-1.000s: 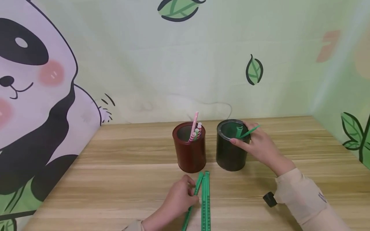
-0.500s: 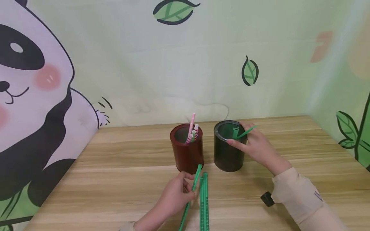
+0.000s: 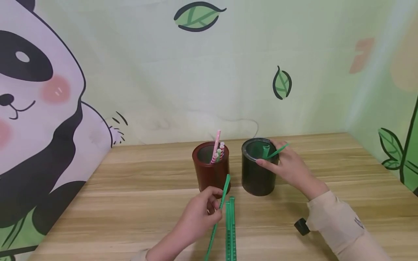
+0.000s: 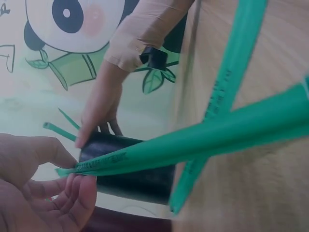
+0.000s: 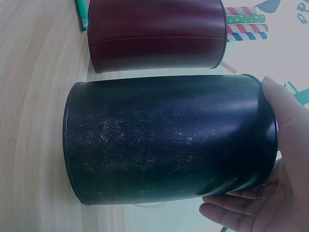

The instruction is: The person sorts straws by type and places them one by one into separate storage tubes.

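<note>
My left hand [image 3: 201, 210] pinches a long green straw [image 3: 225, 188], printed with small black letters, near its upper part. The straw slants up from the wood table, its top end in front of the dark red round holder [image 3: 212, 175]. In the left wrist view, thumb and fingertips close on one end of the straw [image 4: 193, 140]. On the table just right of it lie more green straws [image 3: 230, 228], side by side. My right hand [image 3: 292, 170] grips the rim of the upright black round holder [image 3: 258, 177], thumb in front, fingers behind. Green straws [image 3: 267, 151] stick out of that holder.
Striped and dotted paper straws [image 3: 217, 150] stand in the red holder, left of the black one. A wall with panda and leaf drawings [image 3: 156, 72] rises behind the wood table [image 3: 130, 203]. A small black block [image 3: 302, 226] sits at the right sleeve.
My left hand has lifted one green straw away from the others, raising its top end up and forward toward the red holder. The right hand keeps its grip on the black holder.
</note>
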### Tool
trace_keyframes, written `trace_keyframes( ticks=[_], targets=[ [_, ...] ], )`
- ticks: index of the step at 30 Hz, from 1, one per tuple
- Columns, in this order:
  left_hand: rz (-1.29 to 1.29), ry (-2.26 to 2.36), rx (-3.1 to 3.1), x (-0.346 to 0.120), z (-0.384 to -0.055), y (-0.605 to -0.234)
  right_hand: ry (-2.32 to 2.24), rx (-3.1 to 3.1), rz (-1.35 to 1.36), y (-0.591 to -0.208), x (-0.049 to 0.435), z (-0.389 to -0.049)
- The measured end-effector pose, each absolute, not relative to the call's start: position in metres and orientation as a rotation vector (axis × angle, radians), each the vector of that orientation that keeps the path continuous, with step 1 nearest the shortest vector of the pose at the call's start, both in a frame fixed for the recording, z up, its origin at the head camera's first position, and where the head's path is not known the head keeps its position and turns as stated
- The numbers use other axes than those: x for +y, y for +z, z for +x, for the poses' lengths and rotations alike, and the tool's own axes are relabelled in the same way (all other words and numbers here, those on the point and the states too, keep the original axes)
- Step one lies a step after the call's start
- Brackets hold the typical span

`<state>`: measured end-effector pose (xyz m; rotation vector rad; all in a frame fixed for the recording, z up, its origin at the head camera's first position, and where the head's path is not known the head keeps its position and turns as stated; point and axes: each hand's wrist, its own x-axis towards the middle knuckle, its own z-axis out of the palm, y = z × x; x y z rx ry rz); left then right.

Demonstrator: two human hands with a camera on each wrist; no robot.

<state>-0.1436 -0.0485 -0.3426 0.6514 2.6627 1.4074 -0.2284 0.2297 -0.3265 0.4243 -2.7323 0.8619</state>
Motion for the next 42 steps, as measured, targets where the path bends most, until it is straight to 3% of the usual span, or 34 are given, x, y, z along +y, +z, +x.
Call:
trace_keyframes(
  ticks=[14,30,42],
  targets=[
    [0.91,1.538,2.771,-0.034,-0.142,-0.303,0.868,-2.731,0.428,-0.328,0.228,-0.229],
    [1.487,1.566,2.916,-0.012,-0.169,-0.25,0.876,-2.711,0.429,-0.329,0.229,-0.23],
    [1.513,1.702,2.932,0.004,-0.196,-0.21,0.882,-2.7,0.45,-0.329,0.228,-0.231]
  ],
)
